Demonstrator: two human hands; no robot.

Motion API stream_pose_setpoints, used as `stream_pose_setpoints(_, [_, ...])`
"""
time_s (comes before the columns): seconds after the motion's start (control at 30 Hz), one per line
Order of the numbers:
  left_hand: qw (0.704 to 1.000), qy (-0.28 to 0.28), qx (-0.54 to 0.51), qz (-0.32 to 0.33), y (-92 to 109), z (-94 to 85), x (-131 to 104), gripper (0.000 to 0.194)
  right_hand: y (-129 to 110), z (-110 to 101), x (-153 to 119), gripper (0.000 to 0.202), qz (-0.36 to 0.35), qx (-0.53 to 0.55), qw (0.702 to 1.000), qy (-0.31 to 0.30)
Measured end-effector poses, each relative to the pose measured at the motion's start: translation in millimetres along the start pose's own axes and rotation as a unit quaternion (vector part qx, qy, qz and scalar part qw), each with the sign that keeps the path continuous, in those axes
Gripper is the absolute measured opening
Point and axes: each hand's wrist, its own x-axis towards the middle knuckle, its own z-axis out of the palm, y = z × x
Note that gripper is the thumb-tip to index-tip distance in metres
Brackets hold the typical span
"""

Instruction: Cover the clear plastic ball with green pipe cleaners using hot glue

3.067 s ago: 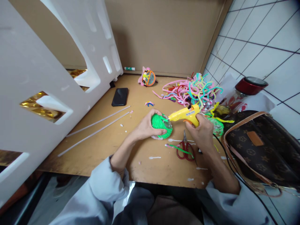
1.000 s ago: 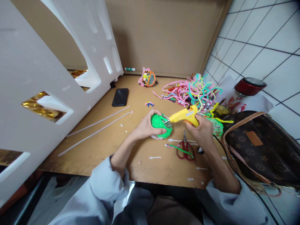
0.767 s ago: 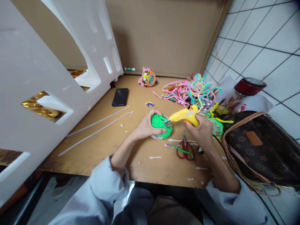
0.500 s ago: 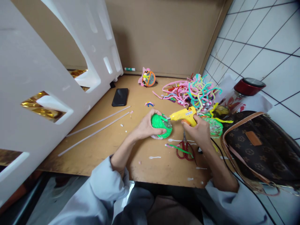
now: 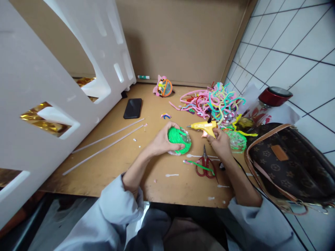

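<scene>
My left hand (image 5: pixel 163 141) is wrapped round a green ball (image 5: pixel 176 139) with a clear, glossy part on its right side. My right hand (image 5: pixel 221 143) grips the handle of a yellow glue gun (image 5: pixel 202 126), whose nozzle points left and stands apart from the ball, a little above it. Below the glue gun, red-handled scissors (image 5: pixel 205 165) lie on the table, with a green and pink fuzzy stem (image 5: pixel 195 163) across their handles. Near my right wrist sits a second clear and green round piece (image 5: pixel 237 141).
Tangled coloured stems (image 5: pixel 209 101) lie at the back right, beside a red-lidded bottle (image 5: pixel 274 96) and a brown bag (image 5: pixel 290 160). A phone (image 5: pixel 132 108), two thin sticks (image 5: pixel 104 146) and a decorated ball (image 5: pixel 164 87) are on the table (image 5: pixel 117 181). White foam (image 5: pixel 65 80) stands left.
The glue gun's nozzle has moved off the green ball, and my right hand has shifted its hold on the handle. My left hand keeps the ball in about the same place.
</scene>
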Motion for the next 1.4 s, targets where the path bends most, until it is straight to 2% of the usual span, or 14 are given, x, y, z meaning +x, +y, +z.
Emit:
stream_pose_setpoints(0.17, [1.000,-0.001,0.011,0.009,-2,0.4,-1,0.061,1,4,0,0.026,-0.009,-0.121,0.992,0.027])
stream_pose_setpoints(0.3, [1.000,-0.002,0.025,0.013,-2,1.8,-2,0.061,-1,4,-4,0.014,-0.101,-0.186,0.976,0.062])
stream_pose_setpoints(0.37, [0.999,-0.004,0.030,0.013,-2,2.4,-2,0.061,-10,4,-10,0.011,-0.173,-0.165,0.966,0.099])
stream_pose_setpoints(0.43, [0.999,-0.003,0.034,0.011,-1,2.8,-3,0.061,-26,3,-20,0.013,-0.253,-0.086,0.955,0.127])
stream_pose_setpoints(0.57, [0.999,-0.001,0.042,0.015,-1,3.4,-4,0.060,-61,4,-43,0.015,-0.359,0.011,0.927,0.108])
stream_pose_setpoints(0.73, [0.999,-0.005,0.046,0.014,0,4.5,-4,0.057,-76,9,-53,0.016,-0.378,0.027,0.920,0.095])
stream_pose_setpoints(0.87, [0.999,0.000,0.046,0.027,-1,4.9,-4,0.056,-76,12,-51,0.013,-0.377,0.026,0.920,0.101])
stream_pose_setpoints(1.1, [0.998,0.002,0.061,0.025,0,3.9,-4,0.055,-76,13,-50,0.017,-0.403,0.013,0.913,0.062])
stream_pose_setpoints(1.4, [0.998,-0.002,0.051,0.032,-4,3.7,-3,0.056,-72,15,-51,0.022,-0.410,0.029,0.911,0.043])
